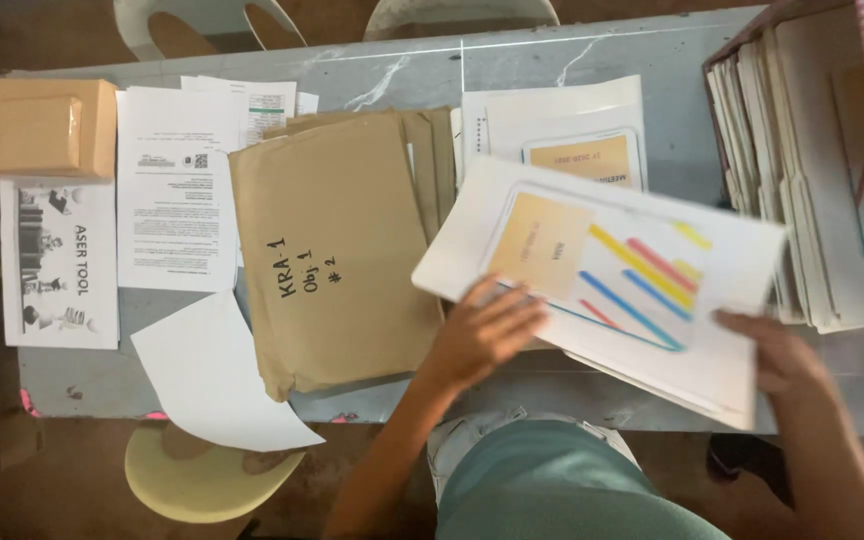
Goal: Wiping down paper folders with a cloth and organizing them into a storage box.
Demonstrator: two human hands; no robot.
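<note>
I hold a white booklet (612, 270) with a tan label and coloured diagonal stripes, tilted above the table's near edge. My left hand (487, 335) grips its lower left edge from underneath. My right hand (772, 350) holds its lower right corner. More white sheets lie under the booklet in the same grip. Left of my left hand lies a stack of brown envelopes (337, 250) with handwriting on the top one.
A box (812, 170) of upright white folders stands at the right. Similar white booklets (562, 125) lie at the back. Printed sheets (172, 190), a pamphlet (57, 265), a tan box (42, 125) and a blank sheet (212, 375) occupy the grey table (402, 70). Plastic chairs stand around it.
</note>
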